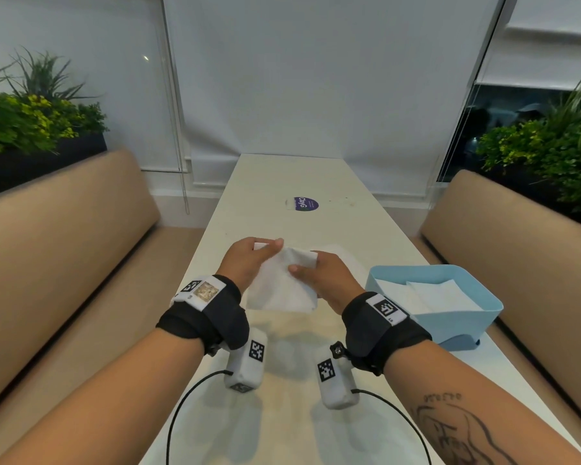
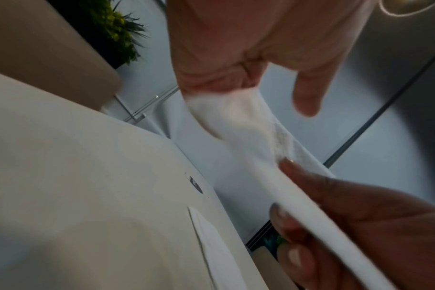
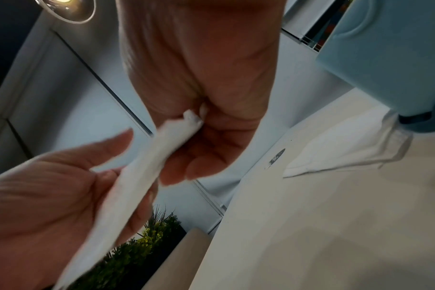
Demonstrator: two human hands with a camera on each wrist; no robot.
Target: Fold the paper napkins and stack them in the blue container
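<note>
Left hand [image 1: 247, 261] and right hand [image 1: 327, 278] both pinch one napkin [image 1: 279, 290] mid-air at centre frame; blue container [image 1: 457, 330] sits right of it, folded napkins [image 1: 445, 295] inside. Thin paper: if I pull unevenly it may tear or fold crooked.

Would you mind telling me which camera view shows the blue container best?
The head view: the blue container appears almost whole, its open top showing napkins stacked inside. The right wrist view catches only part of its outer wall; the left wrist view does not clearly show it.
</note>
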